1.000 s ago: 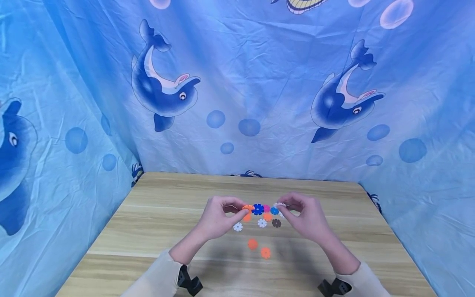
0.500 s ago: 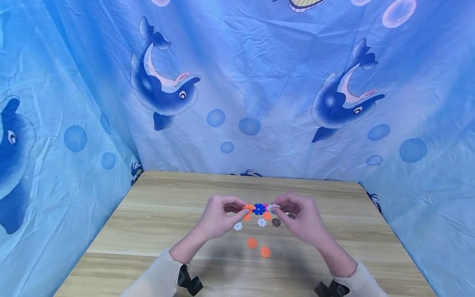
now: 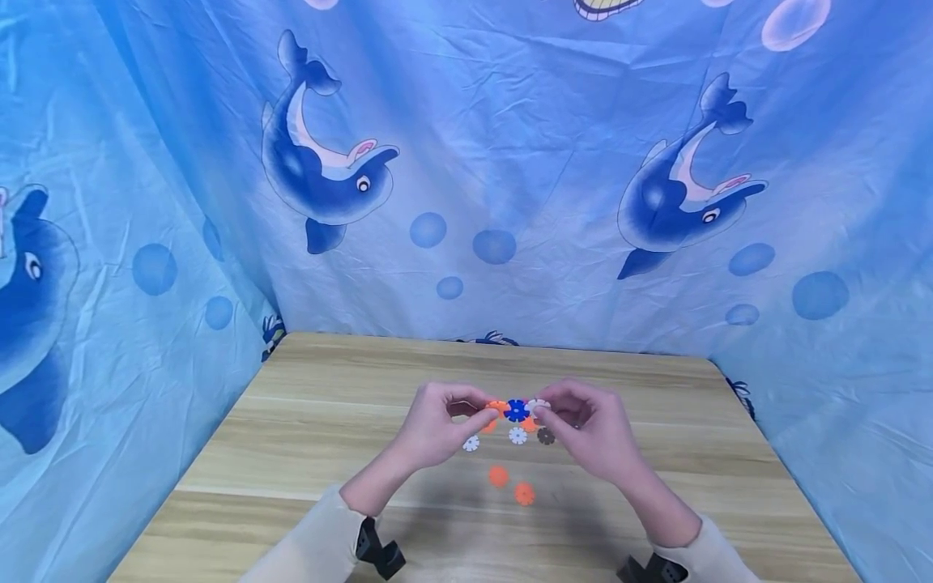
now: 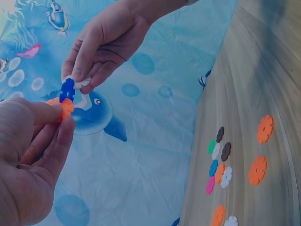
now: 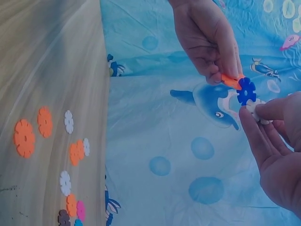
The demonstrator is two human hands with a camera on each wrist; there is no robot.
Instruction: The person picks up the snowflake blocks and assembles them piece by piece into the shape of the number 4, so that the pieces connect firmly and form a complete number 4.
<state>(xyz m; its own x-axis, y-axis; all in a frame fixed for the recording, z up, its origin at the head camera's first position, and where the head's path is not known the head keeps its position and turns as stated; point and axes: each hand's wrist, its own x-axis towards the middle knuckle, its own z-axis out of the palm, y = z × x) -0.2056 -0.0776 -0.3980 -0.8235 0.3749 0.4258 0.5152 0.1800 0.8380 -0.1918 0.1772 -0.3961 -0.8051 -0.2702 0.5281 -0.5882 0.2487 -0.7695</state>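
Between thumb and fingers, my left hand (image 3: 443, 425) pinches an orange notched plastic disc (image 4: 67, 107). A dark blue notched disc (image 3: 517, 410) is joined to that orange disc's edge, held up above the table. From the other side my right hand (image 3: 594, 425) pinches a white notched disc (image 5: 256, 111), which meets the blue disc's edge. Whether the white disc's slot is fully pushed into the blue one, I cannot tell. Fingertips cover part of both the orange and white discs.
Loose discs lie flat on the wooden table (image 3: 328, 437) below the hands: orange ones (image 3: 524, 494) nearer the front, white ones (image 4: 226, 177), brown (image 4: 226, 151), pink (image 4: 210, 185), light blue (image 4: 213, 168) and green (image 4: 211, 146). A printed sea-scene curtain (image 3: 452, 162) stands behind the table.
My right hand has moved left, bringing the white disc from apart to against the blue disc. My left hand keeps its pinch on the orange disc; the head view has shifted slightly.
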